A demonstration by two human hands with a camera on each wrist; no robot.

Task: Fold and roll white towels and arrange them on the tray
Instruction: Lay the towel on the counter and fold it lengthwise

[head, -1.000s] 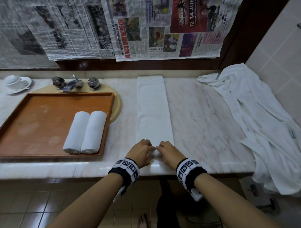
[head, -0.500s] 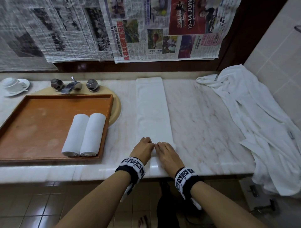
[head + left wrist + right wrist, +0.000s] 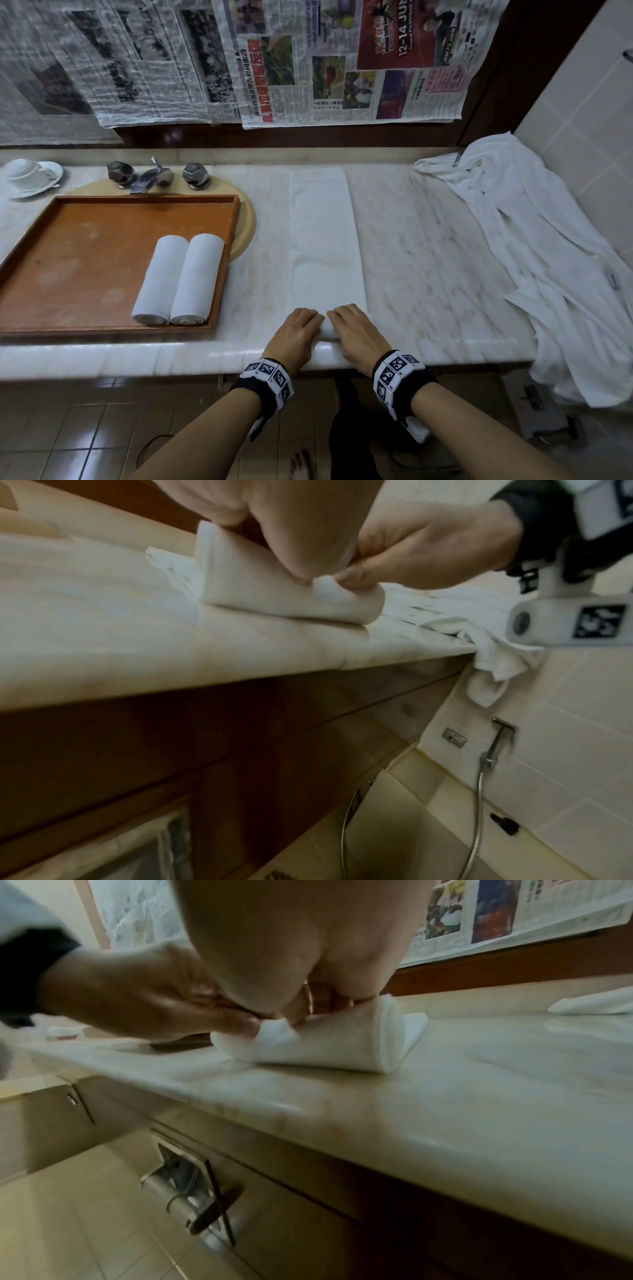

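A long folded white towel [image 3: 322, 240] lies flat on the marble counter [image 3: 428, 260], running away from me. Its near end is wound into a short roll [image 3: 267, 588] [image 3: 342, 1045]. My left hand [image 3: 301, 323] and right hand [image 3: 349, 320] sit side by side on that roll, fingers curled over its top and thumbs tucked against its near side. The roll rests on the counter a little back from the front edge. To the left, a brown tray [image 3: 51, 274] holds two rolled white towels [image 3: 161, 277] [image 3: 197, 277] lying side by side along its right wall.
A heap of loose white towels [image 3: 548, 257] covers the counter's right end and hangs over the edge. Behind the tray are a faucet [image 3: 150, 176], a cup on a saucer [image 3: 25, 174] and a round beige board [image 3: 248, 222]. Newspaper sheets [image 3: 308, 61] hang on the back wall.
Both hands have moved away from the counter's front edge, turning the towel's near end over. The roll has grown thicker and the flat strip is shorter.
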